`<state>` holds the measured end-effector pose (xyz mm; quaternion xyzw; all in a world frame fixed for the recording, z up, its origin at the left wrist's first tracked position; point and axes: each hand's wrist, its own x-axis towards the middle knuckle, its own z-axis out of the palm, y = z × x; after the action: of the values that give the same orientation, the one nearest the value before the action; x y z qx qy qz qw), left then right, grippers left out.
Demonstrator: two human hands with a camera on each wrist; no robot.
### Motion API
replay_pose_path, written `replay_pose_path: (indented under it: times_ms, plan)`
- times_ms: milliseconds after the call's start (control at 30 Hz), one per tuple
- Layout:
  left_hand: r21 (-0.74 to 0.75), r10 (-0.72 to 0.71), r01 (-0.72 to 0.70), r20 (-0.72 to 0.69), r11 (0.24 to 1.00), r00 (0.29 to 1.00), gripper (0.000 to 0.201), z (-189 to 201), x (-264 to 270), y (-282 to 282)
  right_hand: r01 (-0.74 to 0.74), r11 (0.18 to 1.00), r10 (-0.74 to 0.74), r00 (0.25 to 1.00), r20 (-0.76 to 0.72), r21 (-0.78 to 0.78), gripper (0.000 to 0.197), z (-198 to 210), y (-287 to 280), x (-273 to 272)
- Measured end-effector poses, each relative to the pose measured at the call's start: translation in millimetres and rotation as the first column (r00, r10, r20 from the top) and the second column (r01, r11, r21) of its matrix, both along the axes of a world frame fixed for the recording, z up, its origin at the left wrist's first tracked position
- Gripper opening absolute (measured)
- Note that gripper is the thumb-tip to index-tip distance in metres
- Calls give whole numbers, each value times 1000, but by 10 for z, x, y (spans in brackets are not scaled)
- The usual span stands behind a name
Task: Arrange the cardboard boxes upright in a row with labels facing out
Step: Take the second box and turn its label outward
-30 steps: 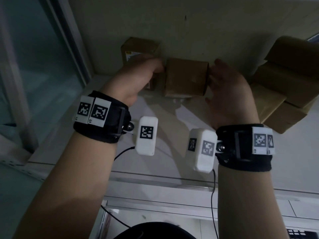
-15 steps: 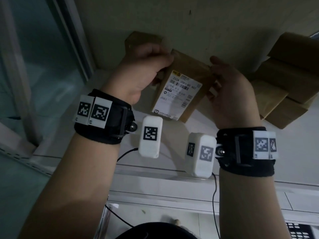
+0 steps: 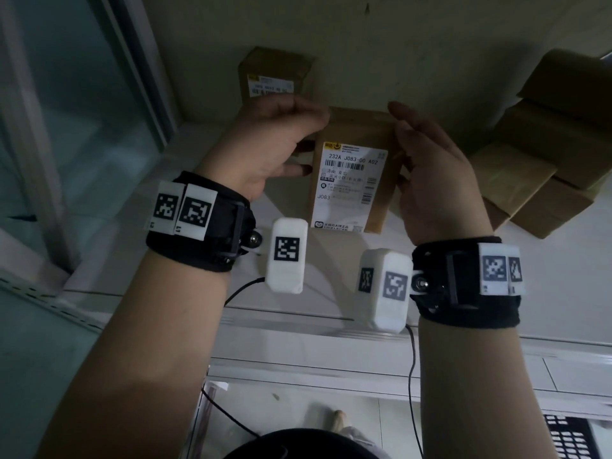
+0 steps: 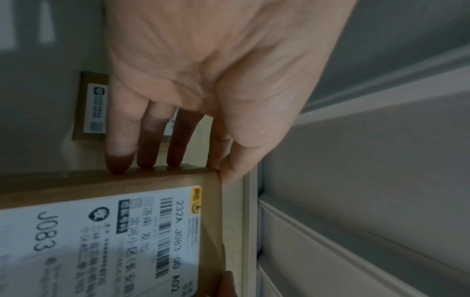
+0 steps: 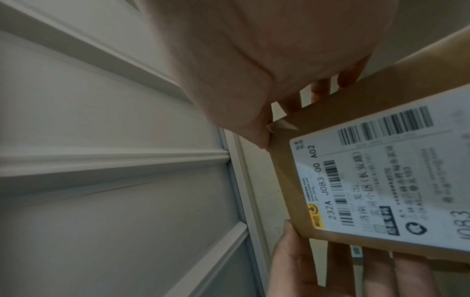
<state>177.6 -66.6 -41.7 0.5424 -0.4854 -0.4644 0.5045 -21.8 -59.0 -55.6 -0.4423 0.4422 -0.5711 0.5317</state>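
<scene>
Standing upright, the labelled box [image 3: 351, 180] is gripped by left hand [image 3: 271, 144] and right hand [image 3: 430, 167] — label facing out.

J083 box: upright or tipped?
Upright: the J083 box stands on end, label reading level and facing out, between left hand and right hand.

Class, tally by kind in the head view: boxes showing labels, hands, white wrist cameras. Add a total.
Boxes showing labels: 2, held box, back box
Hands: 2, left hand, right hand
White wrist cameras: 2, left camera, right camera
Total: 6
</scene>
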Motion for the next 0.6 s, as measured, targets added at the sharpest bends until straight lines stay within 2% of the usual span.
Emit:
replay_pose_path:
  times_ms: [133, 233, 333, 433, 533, 600]
  plan:
    - [4, -9, 9, -4, 1000, 1000, 18, -30, 36, -19, -9, 1000, 9, 1000, -5, -19, 29, -42, -7, 3]
    - [-10, -17, 18, 46, 1000, 999, 15, -19, 68, 2, -18, 1000, 17, 1000, -19, -25, 24, -64, -15, -3]
    - [-63, -29, 43, 206, 997, 978, 12, 47, 106, -7, -37, 998, 34, 996, -85, -41, 18, -62, -16, 5]
    - [-110, -43, 95, 405, 989, 913, 11, 158, 157, -70, -44, 998, 38, 994, -106, -53, 33, -69, -30, 43]
    - [-104, -56, 133, 542, 986, 839, 6, 255, 211, -139, -22, 998, 13, 985, -171, -54, 44, -52, -22, 86]
    - [-186, 9, 133, 613, 973, 790, 24, 307, 254, -250, -8, 999, -1, 982, -190, -46, 45, -31, -13, 100]
